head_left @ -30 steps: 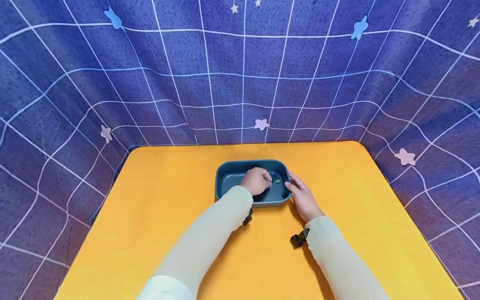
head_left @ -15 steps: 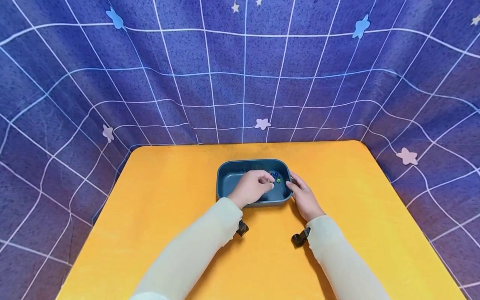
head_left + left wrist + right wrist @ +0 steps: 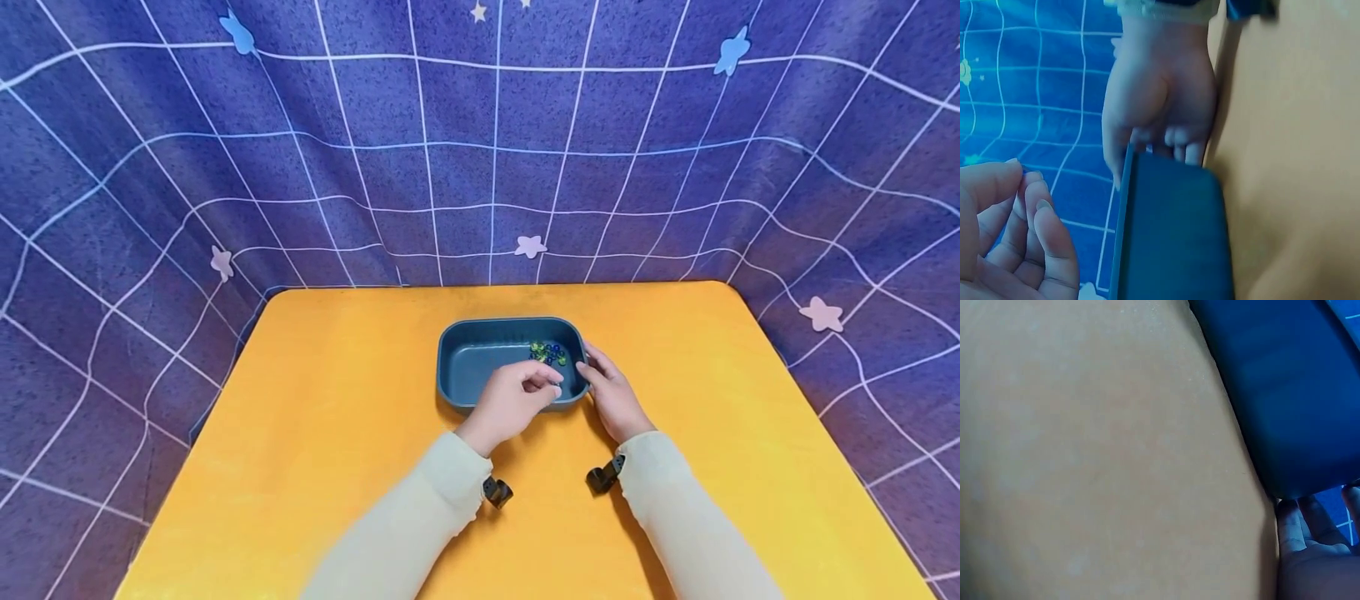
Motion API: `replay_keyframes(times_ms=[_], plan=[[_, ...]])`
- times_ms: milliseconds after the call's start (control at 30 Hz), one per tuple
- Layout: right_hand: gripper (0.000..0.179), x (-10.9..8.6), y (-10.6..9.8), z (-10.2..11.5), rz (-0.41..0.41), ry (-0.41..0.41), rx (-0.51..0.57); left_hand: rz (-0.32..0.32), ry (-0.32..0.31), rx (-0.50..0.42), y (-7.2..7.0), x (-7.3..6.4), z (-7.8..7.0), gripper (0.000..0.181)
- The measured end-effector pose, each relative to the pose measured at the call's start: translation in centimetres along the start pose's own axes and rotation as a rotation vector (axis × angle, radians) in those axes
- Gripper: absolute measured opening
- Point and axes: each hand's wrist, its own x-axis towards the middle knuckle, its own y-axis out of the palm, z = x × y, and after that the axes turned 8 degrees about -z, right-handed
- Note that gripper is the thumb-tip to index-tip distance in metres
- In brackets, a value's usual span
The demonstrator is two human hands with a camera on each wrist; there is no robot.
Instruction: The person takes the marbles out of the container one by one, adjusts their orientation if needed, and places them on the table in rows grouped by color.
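Note:
A dark teal plastic box [image 3: 480, 367] stands on the yellow table. Green and blue glass marbles [image 3: 548, 353] lie in its far right part. My left hand [image 3: 513, 400] is over the box's near rim, thumb and forefinger pinched together. Between those fingertips in the left wrist view is a small dark bluish bit, apparently a marble [image 3: 1030, 170], mostly hidden. My right hand [image 3: 613, 400] grips the box's right end, thumb over the rim and fingers along the outside. In the right wrist view, the right fingers [image 3: 1291, 528] touch the box's end wall.
The yellow tabletop [image 3: 337, 375] extends around the box on all sides. A blue-purple curtain [image 3: 450, 183] with a grid and stars hangs behind and at both sides. Small black cameras sit at the left wrist [image 3: 498, 492] and right wrist [image 3: 604, 477].
My left hand has drawn back from the marbles toward the box's near rim, fingers still pinched, uncovering more marbles. My right hand keeps its grip on the box's right end.

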Motion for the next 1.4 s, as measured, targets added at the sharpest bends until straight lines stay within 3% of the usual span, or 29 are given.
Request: replay_keyframes(times_ms=[167, 300, 700, 1100, 1400], plan=[[0.053, 0.1, -0.1, -0.1, 0.006, -0.026, 0.019, 0.013, 0.032, -0.031, 1.1, -1.2, -0.2, 0.012], [0.052, 0.0, -0.1, -0.2, -0.006, -0.024, 0.024, 0.018, 0.02, -0.05, 1.9, -2.1, 0.1, 0.012], [0.051, 0.1, -0.1, -0.2, 0.014, -0.052, 0.036, 0.027, -0.027, -0.076, 3.8, -3.3, 2.8, 0.014], [0.053, 0.2, -0.1, -0.3, 0.004, -0.037, 0.032, 0.041, -0.183, -0.083, 4.9, -3.2, 5.7, 0.013], [0.052, 0.3, -0.1, -0.6, 0.019, -0.04, 0.044, 0.027, -0.198, 0.075, 5.3, -3.0, 5.5, 0.005]])
